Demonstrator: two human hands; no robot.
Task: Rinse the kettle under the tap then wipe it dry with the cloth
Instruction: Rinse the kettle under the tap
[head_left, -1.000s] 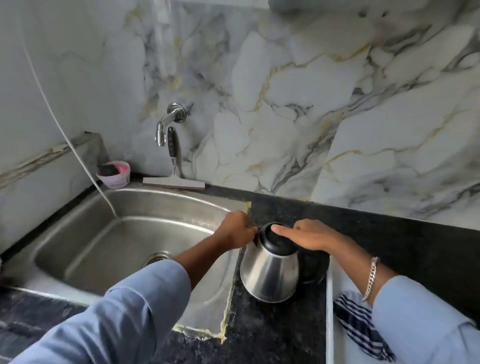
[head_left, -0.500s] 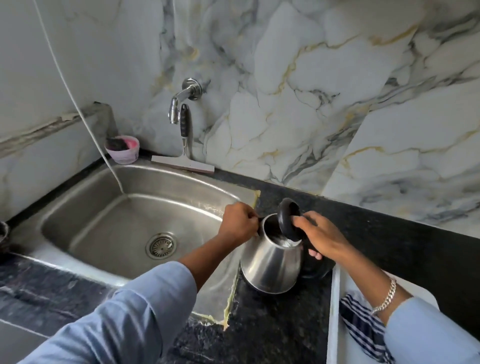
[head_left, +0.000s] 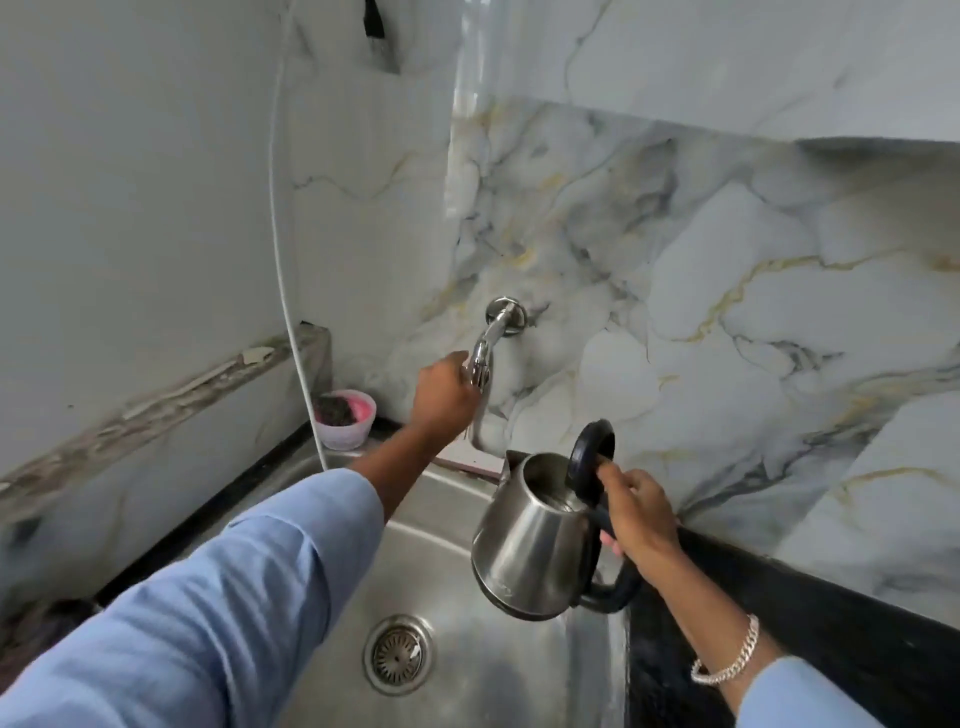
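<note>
The kettle (head_left: 535, 540) hangs in the air over the right side of the sink (head_left: 483, 675), its steel body tilted a little, spout toward the far wall and black lid (head_left: 589, 462) flipped up so the mouth is open. The right hand (head_left: 641, 519) is wrapped around its black handle, on the kettle's right, with the fingers up by the lid hinge. The tap (head_left: 485, 358) is on the far wall, up and to the left of the kettle, and the kettle mouth is not yet under the spout. The left hand (head_left: 444, 397) is closed on the tap's lever.

I can't make out any water running, so the rinse looks about to begin rather than under way. By my reading, what is done is the lifting and opening of the kettle; left are turning the water on, moving the kettle under the spout, rinsing, and the whole wiping step. No cloth is in view.
</note>
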